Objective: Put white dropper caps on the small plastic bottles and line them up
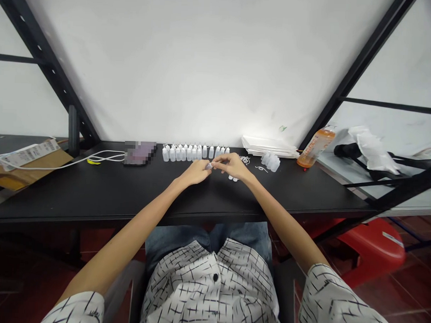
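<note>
Both hands meet above the middle of the black table. My left hand is closed round a small translucent bottle, of which only a part shows. From the other side, the fingers of my right hand pinch at the bottle's end; what lies between them is too small to make out. Rows of small white bottles stand upright just behind my hands. A few small white pieces lie below my right hand, partly covered by it.
White strips and capless-looking bottles lie to the right, before stacked white sheets. An orange bottle leans farther right. Leftward are a blurred phone-like object, a white cable and a cardboard package.
</note>
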`<state>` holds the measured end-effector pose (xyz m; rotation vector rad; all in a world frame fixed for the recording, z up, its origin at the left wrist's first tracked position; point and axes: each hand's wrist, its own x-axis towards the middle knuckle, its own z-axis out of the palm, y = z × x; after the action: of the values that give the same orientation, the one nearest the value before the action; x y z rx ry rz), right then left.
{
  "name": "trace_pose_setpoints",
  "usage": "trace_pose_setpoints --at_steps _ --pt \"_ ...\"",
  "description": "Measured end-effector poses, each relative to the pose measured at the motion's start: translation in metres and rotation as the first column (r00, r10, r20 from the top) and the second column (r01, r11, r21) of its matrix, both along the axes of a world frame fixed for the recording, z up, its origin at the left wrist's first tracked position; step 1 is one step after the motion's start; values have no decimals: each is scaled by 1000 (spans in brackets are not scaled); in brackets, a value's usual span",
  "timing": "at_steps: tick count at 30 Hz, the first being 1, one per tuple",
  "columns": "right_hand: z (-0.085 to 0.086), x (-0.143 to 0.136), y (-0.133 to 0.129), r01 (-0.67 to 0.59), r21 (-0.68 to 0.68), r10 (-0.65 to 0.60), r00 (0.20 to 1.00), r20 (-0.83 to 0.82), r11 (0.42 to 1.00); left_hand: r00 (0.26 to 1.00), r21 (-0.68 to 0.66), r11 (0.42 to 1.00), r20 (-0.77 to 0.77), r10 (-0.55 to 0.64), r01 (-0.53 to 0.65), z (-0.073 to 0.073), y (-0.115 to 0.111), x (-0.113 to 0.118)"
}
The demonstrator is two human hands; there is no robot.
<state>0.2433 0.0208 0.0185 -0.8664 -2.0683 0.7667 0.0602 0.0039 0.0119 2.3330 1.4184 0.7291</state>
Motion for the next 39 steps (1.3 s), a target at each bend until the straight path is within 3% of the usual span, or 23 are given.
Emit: trace_pose_setpoints --at_steps 4,7,12,15,21,28,31,35,39 --pt "-2 -1 -1 141 142 -166 969 184 980 998 42 999 -55 -18 21 -4 1 -2" --pt "-2 -2 -3 214 188 -255 938 233 959 998 44 999 -67 0 3 -4 2 -4" --pt "1 -1 -4 111 121 -116 993 33 986 998 61 998 -56 3 1 -5 5 -6" --pt "1 0 -2 38 76 -38 999 -4 996 998 57 998 -65 -2 6 -7 7 -7" --pt "-4 -1 2 25 41 -28 997 67 999 982 87 996 -187 26 -9 -8 5 -9" --pt "-3 -3 -3 117 174 -159 955 252 978 979 74 997 -203 -10 25 -6 4 -7" --pt "-3 -3 -5 128 208 -166 970 179 970 988 34 998 -147 -43 49 -2 3 -6" --pt "-2 -4 -7 51 154 -59 997 46 987 991 13 1000 -133 -10 12 2 -3 -9" --pt "0 -10 -10 -25 110 22 999 31 994 990 50 998 -141 30 -23 5 -15 -15"
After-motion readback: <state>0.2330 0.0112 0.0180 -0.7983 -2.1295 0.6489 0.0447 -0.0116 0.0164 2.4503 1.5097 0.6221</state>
